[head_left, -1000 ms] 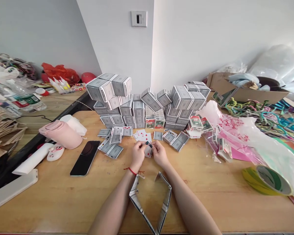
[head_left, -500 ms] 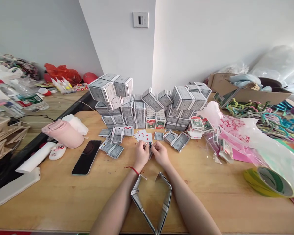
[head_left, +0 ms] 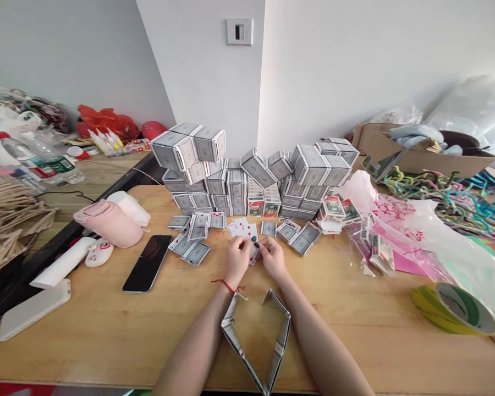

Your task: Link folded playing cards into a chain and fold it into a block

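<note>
Between my two hands is a playing card (head_left: 253, 255) with red pips facing up. My left hand (head_left: 238, 257), with a red string round its wrist, is closed and pinches the card's left side. On the other side, the fingers of my right hand (head_left: 273, 258) are closed at its right edge. Just beyond them lie loose face-up cards (head_left: 240, 224). A diamond-shaped frame of joined folded cards (head_left: 281, 324) stands between my forearms. Behind the hands rise stacked blocks of grey-backed cards (head_left: 208, 146), with card boxes (head_left: 256, 208) among them.
Folded card pieces (head_left: 194, 253) lie left of my hands, others (head_left: 306, 237) right. A black phone (head_left: 147, 263) and a pink cup (head_left: 109, 224) are to the left. Green-yellow tape (head_left: 427, 302), plastic wrapping (head_left: 400, 206) and a cardboard box (head_left: 429, 164) sit on the right.
The card between my fingers now shows its red-pipped face, where before it looked dark and narrow. My hands stay in nearly the same place. The view has shifted slightly.
</note>
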Demonstrator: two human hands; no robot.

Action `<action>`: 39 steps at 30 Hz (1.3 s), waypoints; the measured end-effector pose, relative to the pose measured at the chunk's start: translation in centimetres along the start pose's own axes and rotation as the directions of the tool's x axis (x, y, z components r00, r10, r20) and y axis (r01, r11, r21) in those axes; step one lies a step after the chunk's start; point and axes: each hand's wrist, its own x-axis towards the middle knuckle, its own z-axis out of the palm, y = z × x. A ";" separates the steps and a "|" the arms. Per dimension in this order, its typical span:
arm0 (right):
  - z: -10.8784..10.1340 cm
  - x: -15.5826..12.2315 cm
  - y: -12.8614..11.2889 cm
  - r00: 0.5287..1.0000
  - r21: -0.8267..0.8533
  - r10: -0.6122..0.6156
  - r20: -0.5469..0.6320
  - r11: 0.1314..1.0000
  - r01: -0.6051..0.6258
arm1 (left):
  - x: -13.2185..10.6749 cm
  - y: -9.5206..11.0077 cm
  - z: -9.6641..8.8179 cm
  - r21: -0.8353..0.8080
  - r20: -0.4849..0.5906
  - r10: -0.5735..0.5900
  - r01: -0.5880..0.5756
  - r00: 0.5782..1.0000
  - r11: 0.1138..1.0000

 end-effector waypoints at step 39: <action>0.4 -0.2 -1.8 0.958 0.199 0.180 0.222 0.954 -0.225 | 0.5 0.2 -1.0 -0.164 0.156 -0.032 0.058 0.987 0.985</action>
